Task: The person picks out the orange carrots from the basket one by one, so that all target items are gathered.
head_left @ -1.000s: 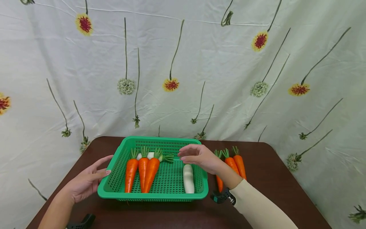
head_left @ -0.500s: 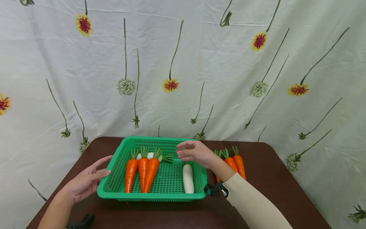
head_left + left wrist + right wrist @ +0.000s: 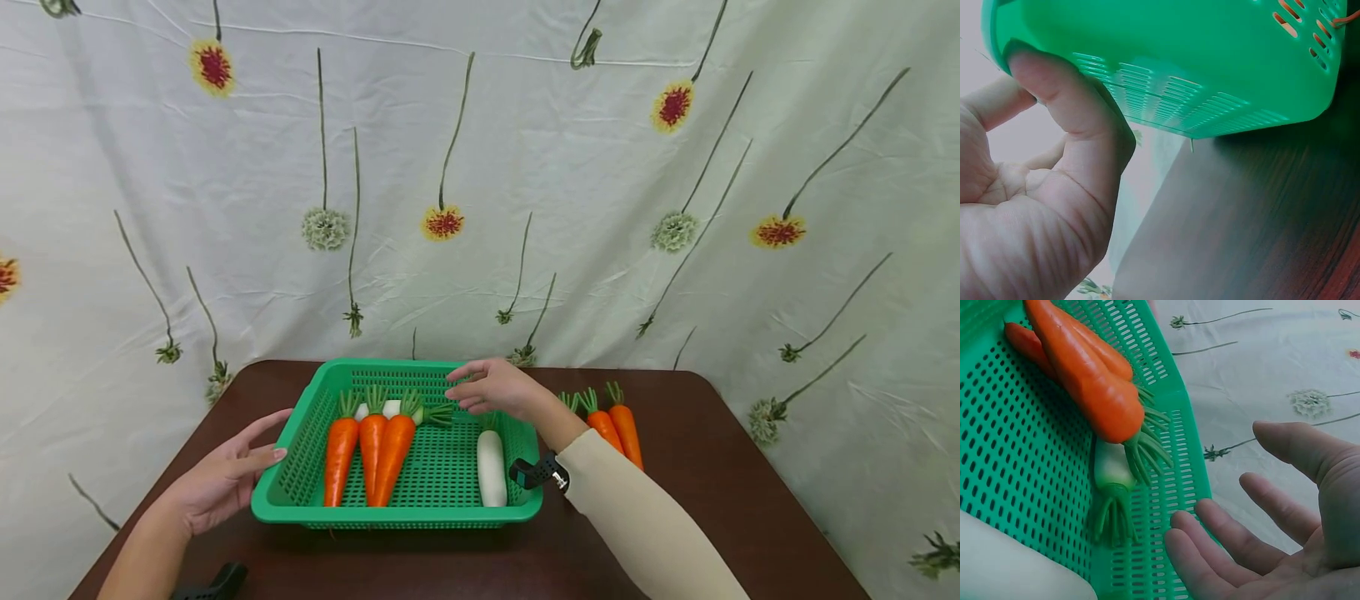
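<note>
A green plastic basket [image 3: 397, 514] holds three orange carrots [image 3: 341, 458] at its left. One white radish [image 3: 1114, 462] lies crosswise under their leafy ends, and another white radish [image 3: 491, 468] lies lengthwise at the right. My left hand [image 3: 225, 475] is at the basket's left rim; in the left wrist view its thumb touches the rim and the fingers are loosely extended. Above the basket's back right part hovers my right hand [image 3: 498, 387], its fingers spread and loosely bent, holding nothing. The right radish's leafy end is partly hidden by this hand.
Several more carrots [image 3: 625, 429] lie on the dark brown table [image 3: 705, 492] right of the basket, partly hidden by the right forearm. A white cloth with printed flowers [image 3: 480, 167] hangs behind the table. A dark wrist strap [image 3: 536, 472] sits on the right wrist.
My right hand has moved left and slightly back over the basket, uncovering more of the right radish's leafy end. My left hand, the basket and the vegetables keep their places.
</note>
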`<state>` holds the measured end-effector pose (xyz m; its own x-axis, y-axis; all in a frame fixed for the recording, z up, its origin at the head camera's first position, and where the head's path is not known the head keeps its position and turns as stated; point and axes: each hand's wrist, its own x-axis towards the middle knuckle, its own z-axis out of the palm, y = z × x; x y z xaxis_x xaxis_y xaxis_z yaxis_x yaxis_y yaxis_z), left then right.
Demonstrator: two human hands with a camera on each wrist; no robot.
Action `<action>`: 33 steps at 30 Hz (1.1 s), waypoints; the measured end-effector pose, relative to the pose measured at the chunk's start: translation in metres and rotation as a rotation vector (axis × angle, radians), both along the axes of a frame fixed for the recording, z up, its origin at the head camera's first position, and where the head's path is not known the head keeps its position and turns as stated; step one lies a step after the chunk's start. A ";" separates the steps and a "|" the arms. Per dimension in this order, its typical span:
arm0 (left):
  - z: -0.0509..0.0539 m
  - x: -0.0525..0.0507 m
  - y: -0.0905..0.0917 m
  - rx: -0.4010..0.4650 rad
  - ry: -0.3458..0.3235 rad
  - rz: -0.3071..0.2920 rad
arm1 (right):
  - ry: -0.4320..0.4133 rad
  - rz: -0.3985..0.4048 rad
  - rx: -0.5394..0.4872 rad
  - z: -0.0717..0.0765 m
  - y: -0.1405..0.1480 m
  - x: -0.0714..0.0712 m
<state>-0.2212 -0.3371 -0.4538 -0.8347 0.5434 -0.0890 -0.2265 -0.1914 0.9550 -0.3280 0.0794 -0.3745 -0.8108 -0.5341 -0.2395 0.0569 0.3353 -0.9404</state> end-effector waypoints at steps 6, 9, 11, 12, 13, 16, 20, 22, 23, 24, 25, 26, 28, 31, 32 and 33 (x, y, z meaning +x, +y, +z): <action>0.001 0.000 0.000 -0.009 -0.004 0.010 | -0.007 0.003 0.029 -0.006 -0.015 -0.005; 0.000 -0.001 0.000 -0.008 0.001 0.008 | -0.039 0.001 0.025 -0.008 -0.023 -0.006; 0.000 -0.001 0.000 -0.001 0.010 0.004 | -0.047 0.004 0.028 -0.008 -0.029 -0.006; 0.000 -0.001 0.000 0.000 0.011 0.005 | -0.048 0.007 0.035 -0.009 -0.031 -0.006; 0.000 -0.001 0.000 0.005 0.016 0.001 | -0.054 0.010 0.037 -0.009 -0.034 -0.005; 0.000 -0.001 0.000 0.009 0.019 -0.001 | -0.075 0.025 0.039 -0.011 -0.042 -0.004; 0.000 0.000 0.000 0.016 0.018 -0.004 | -0.134 0.025 0.029 -0.014 -0.052 -0.001; 0.000 0.000 0.000 0.021 0.020 -0.009 | -0.160 0.021 0.033 -0.015 -0.057 0.001; 0.001 0.000 0.001 0.021 0.020 -0.010 | -0.165 0.020 0.039 -0.016 -0.058 0.001; 0.000 0.000 0.001 0.023 0.021 -0.011 | -0.168 0.022 0.045 -0.017 -0.060 0.002; 0.000 -0.001 0.001 0.022 0.021 -0.010 | -0.174 0.021 0.049 -0.018 -0.062 0.002; 0.000 -0.001 0.001 0.020 0.019 -0.009 | -0.175 0.021 0.057 -0.019 -0.063 0.003; 0.000 -0.001 0.001 0.016 0.017 -0.007 | -0.177 0.022 0.066 -0.021 -0.067 0.004; 0.000 0.000 0.000 0.000 0.005 0.005 | -0.178 0.028 0.070 -0.025 -0.072 0.004; 0.000 0.000 0.000 -0.004 0.004 0.007 | -0.174 0.032 0.075 -0.026 -0.074 0.004; 0.000 0.000 0.000 -0.009 0.001 0.011 | -0.175 0.036 0.074 -0.028 -0.076 0.005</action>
